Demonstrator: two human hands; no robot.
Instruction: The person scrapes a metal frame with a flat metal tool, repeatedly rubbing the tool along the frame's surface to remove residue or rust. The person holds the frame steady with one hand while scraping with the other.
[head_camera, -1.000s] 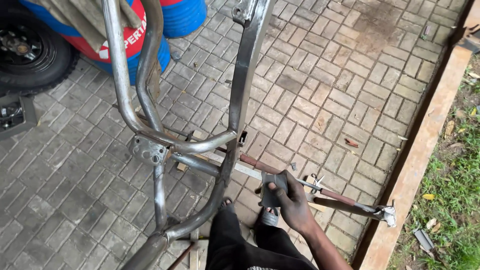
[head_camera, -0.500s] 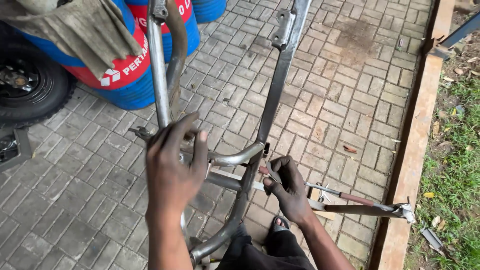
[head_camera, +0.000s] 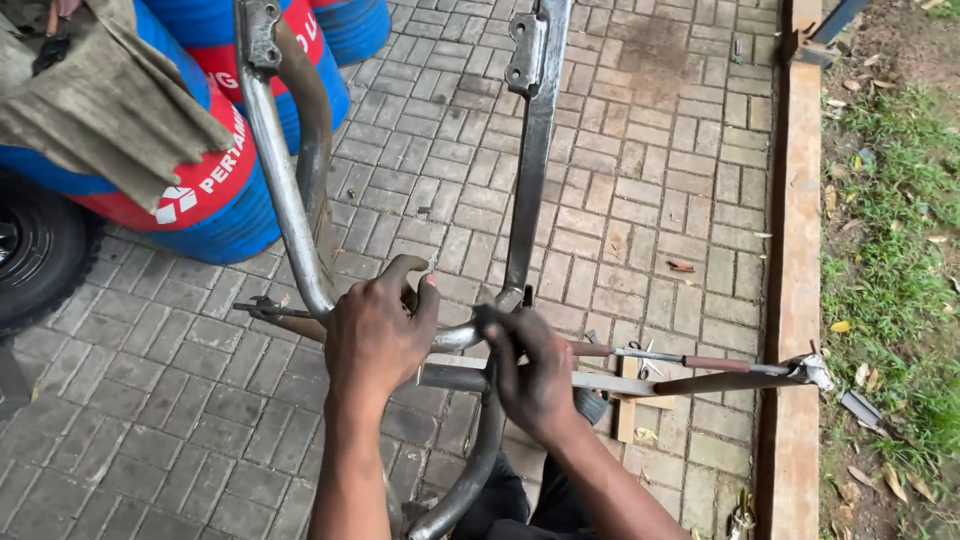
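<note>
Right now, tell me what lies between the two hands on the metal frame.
In the head view, only a short stretch of curved frame tube lies between the left hand and the right hand; nothing else sits in that gap.

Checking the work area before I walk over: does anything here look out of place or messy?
A dirty cloth is draped over the blue and red drum, and a small wood scrap lies loose on the paving. Both hands, left and right, rest on the bare metal frame.
</note>
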